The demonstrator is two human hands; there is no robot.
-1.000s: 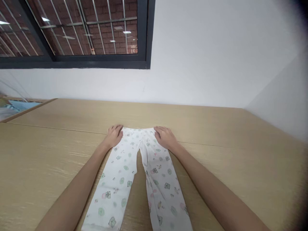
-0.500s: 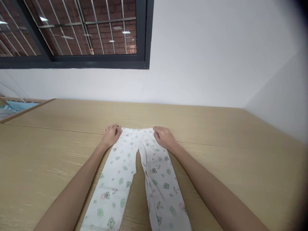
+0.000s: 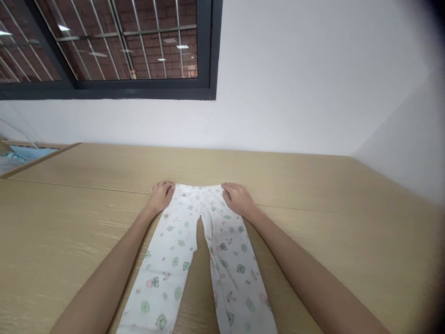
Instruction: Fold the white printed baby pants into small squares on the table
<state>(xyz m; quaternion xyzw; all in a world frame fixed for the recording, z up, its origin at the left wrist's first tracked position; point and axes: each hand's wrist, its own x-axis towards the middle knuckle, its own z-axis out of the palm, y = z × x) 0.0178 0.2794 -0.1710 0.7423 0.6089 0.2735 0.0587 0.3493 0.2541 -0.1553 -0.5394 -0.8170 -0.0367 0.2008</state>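
Pants: a small pair of white pants [image 3: 194,260] printed with green and pink motifs lies flat on the counter [image 3: 347,241], waistband at the far end, both legs running toward the near edge and parting slightly below the crotch.
Left hand: the left hand [image 3: 160,197] rests on the far left corner of the waistband, fingers curled together and bent at the knuckles; whether it pinches the cloth or only presses on it cannot be told.
Right hand: the right hand [image 3: 238,198] lies palm down on the far right corner of the waistband, fingers close together and flat on the fabric.
Arms: both bare forearms stretch from the near edge along the outer sides of the two legs.
Counter: pale wood grain, with a seam running left to right just beyond the waistband.
Surroundings: a white wall [image 3: 295,93] stands behind the counter; a dark-framed window [image 3: 104,46] with bars shows brickwork at far left; light blue cloth [image 3: 24,152] sits at the far left edge.
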